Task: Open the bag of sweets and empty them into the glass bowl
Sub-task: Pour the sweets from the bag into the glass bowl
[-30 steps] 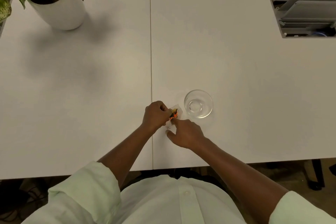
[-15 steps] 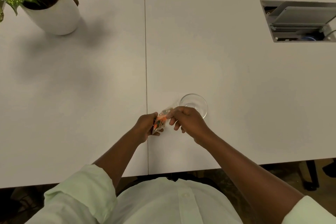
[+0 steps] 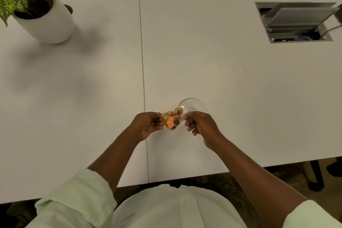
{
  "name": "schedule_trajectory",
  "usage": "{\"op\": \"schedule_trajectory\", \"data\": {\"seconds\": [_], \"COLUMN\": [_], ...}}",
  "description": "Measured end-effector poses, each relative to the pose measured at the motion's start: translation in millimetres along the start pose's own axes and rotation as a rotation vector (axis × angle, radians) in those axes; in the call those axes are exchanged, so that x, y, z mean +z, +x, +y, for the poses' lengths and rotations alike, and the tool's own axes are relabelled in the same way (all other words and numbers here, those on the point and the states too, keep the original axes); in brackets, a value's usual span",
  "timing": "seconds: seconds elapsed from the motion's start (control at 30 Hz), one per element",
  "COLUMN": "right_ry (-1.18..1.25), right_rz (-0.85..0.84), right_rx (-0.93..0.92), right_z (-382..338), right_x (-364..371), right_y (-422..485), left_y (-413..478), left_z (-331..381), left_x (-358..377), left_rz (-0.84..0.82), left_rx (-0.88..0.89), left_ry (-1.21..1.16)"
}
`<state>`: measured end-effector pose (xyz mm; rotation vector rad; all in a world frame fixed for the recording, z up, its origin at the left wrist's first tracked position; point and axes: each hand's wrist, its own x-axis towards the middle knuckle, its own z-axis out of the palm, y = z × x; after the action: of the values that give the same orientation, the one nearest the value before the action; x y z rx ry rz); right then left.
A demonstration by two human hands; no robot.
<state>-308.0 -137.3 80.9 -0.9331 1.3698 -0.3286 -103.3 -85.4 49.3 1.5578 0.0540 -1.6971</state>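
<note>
A small clear bag of sweets (image 3: 173, 120), with orange, green and gold pieces inside, hangs above the white table between both hands. My left hand (image 3: 148, 125) pinches its left edge and my right hand (image 3: 200, 124) pinches its right edge. The empty glass bowl (image 3: 194, 105) stands on the table just behind the bag and my right hand; its near rim is partly hidden by them.
A potted plant in a white pot (image 3: 46, 18) stands at the far left. An open cable hatch (image 3: 294, 22) is set into the table at the far right. A seam (image 3: 143, 79) runs down the white table. The table's front edge (image 3: 185, 177) is close to my body.
The bag has been lifted off the table. Both hands now hold it by opposite edges and have drawn apart, with the bag stretched between them in front of the bowl.
</note>
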Motion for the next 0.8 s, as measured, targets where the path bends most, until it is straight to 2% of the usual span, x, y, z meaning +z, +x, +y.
{"op": "schedule_trajectory", "data": {"seconds": [0.1, 0.23, 0.5, 0.8], "right_ry": [0.017, 0.038, 0.092, 0.061], "right_rz": [0.03, 0.019, 0.039, 0.053], "right_rx": [0.03, 0.04, 0.048, 0.024], "right_z": [1.9, 2.0, 4.3, 7.3], "right_x": [-7.4, -12.9, -16.4, -21.8], "right_y": [6.3, 9.3, 11.2, 10.4], "left_y": [0.4, 5.3, 7.0, 12.1], "left_z": [5.8, 8.8, 5.5, 2.7], "left_x": [2.9, 7.9, 20.9, 23.5], "left_rz": [-0.042, 0.018, 0.05, 0.106], "left_rx": [0.034, 0.098, 0.164, 0.219], "left_ry": [0.014, 0.036, 0.295, 0.421]}}
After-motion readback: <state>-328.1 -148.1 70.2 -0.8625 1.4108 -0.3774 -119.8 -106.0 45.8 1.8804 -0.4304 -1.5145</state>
